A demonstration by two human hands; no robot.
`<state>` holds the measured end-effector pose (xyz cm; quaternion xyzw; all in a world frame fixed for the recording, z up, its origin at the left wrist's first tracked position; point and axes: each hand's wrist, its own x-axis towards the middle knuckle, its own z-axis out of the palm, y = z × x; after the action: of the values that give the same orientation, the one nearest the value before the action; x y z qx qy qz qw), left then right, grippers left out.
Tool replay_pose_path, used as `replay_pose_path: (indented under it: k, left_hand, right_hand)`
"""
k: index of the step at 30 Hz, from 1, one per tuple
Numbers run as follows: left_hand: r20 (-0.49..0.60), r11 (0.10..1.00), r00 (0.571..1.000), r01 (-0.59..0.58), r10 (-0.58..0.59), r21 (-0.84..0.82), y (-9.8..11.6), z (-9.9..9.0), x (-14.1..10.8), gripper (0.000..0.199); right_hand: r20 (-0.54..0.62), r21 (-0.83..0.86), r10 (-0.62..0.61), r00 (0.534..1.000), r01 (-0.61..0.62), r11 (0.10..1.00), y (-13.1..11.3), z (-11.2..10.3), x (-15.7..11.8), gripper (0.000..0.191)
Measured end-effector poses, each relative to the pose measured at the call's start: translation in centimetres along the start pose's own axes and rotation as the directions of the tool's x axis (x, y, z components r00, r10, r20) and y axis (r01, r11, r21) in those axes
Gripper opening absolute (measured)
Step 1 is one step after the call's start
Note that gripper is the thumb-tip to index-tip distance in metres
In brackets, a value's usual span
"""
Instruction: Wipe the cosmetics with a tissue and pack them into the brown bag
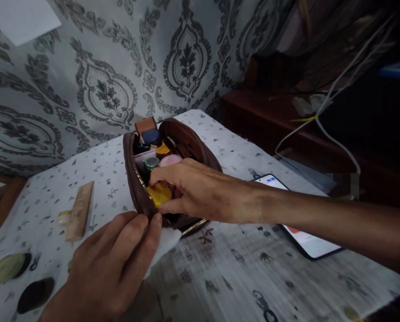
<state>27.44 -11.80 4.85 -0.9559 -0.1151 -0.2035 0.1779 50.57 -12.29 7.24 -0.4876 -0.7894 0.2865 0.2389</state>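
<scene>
A brown zippered pouch (138, 190) lies unzipped on the table with several small containers in it. My right hand (200, 188) reaches inside, thumb and fingers closed around a smooth yellow item (159, 193); its lower part is hidden. Beside those fingers are a green-sided jar with a grey lid (151, 163) and a pink round lid (170, 160). Farther back sit a dark blue lid (151, 136) and an orange-yellow cap (163, 149). My left hand (112, 264) pinches the pouch's near edge. Some white, tissue-like material (166, 246) shows beside its fingers.
A beige tube (80, 212) lies left of the pouch, a pale round cap (63, 218) against it. Dark round items (35, 295) are at the lower left. A lit phone (316, 241) lies partly under my right forearm. White cables (330, 96) hang at right.
</scene>
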Motion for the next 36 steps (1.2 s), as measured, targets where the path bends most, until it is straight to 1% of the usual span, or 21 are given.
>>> replay_pose_path:
  k: [3, 6, 9, 11, 14, 17, 19, 22, 25, 29, 31, 33, 36]
  left_hand:
    - [-0.011, 1.000, 1.000, 0.001, -0.001, -0.007, 0.0, 0.0, -0.1, 0.040]
    - [-0.014, 1.000, 1.000, -0.001, 0.001, -0.001, -0.1, 0.0, -0.2, 0.039]
    - [-0.035, 1.000, 0.999, -0.011, 0.012, 0.016, -0.2, 0.0, -0.4, 0.040]
    - [-0.045, 1.000, 0.999, -0.016, 0.017, 0.024, -0.2, 0.0, -0.4, 0.039]
    - [-0.052, 1.000, 0.999, 0.000, 0.002, 0.028, -0.2, 0.0, -0.2, 0.037]
    - [-0.074, 0.999, 0.997, -0.005, 0.009, 0.048, -0.2, -0.2, 0.3, 0.037]
    - [-0.077, 0.998, 0.997, -0.021, 0.026, 0.063, -0.2, -0.2, 0.5, 0.037]
    - [-0.058, 0.998, 0.998, -0.028, 0.031, 0.063, -0.2, -0.3, 0.5, 0.037]
    - [-0.039, 0.998, 0.998, -0.038, 0.040, 0.054, -0.2, -0.3, 0.3, 0.036]
    - [-0.024, 0.998, 0.999, -0.034, 0.036, 0.058, -0.2, -0.4, 0.2, 0.035]
    - [-0.023, 0.997, 0.999, -0.038, 0.039, 0.065, -0.1, -0.4, 0.3, 0.034]
    - [-0.032, 0.995, 0.997, -0.061, 0.064, 0.080, -0.2, -0.5, 0.5, 0.032]
    - [-0.040, 0.991, 0.995, -0.085, 0.090, 0.108, -0.2, -0.6, 0.8, 0.031]
  right_hand:
    - [0.007, -0.014, -0.022, 1.000, 0.022, 1.000, -0.2, -0.2, 0.3, 0.009]
    - [0.004, -0.010, -0.071, 0.997, 0.071, 0.997, -0.3, -0.2, 0.6, 0.012]
    - [0.007, 0.009, -0.130, 0.991, 0.130, 0.991, -0.2, -0.2, 0.9, 0.010]
    - [0.005, 0.009, -0.133, 0.991, 0.133, 0.991, -0.1, -0.1, 1.0, 0.009]
    - [-0.013, 0.043, -0.074, 0.997, 0.074, 0.996, 0.3, 0.3, 1.0, 0.006]
    - [-0.036, 0.139, 0.026, 0.999, -0.020, 0.990, 0.9, 0.8, 1.0, 0.020]
    - [-0.029, 0.157, 0.051, 0.998, -0.046, 0.987, 1.0, 1.0, 0.9, 0.024]
    - [-0.007, 0.087, 0.025, 1.000, -0.024, 0.996, 0.6, 0.9, 0.6, 0.015]
    - [0.002, -0.012, -0.033, 0.999, 0.033, 0.999, -0.3, 0.6, 0.3, 0.005]
    - [0.005, -0.164, -0.116, 0.993, 0.115, 0.980, -1.2, 0.1, 0.1, 0.007]
    - [0.008, -0.186, -0.122, 0.993, 0.121, 0.975, -1.3, -0.1, 0.0, 0.007]
    - [-0.011, -0.124, -0.082, 0.997, 0.080, 0.989, -1.0, -0.2, -0.1, 0.008]
    - [-0.085, 0.077, 0.063, 0.994, -0.057, 0.995, -0.2, -0.1, -0.1, 0.020]
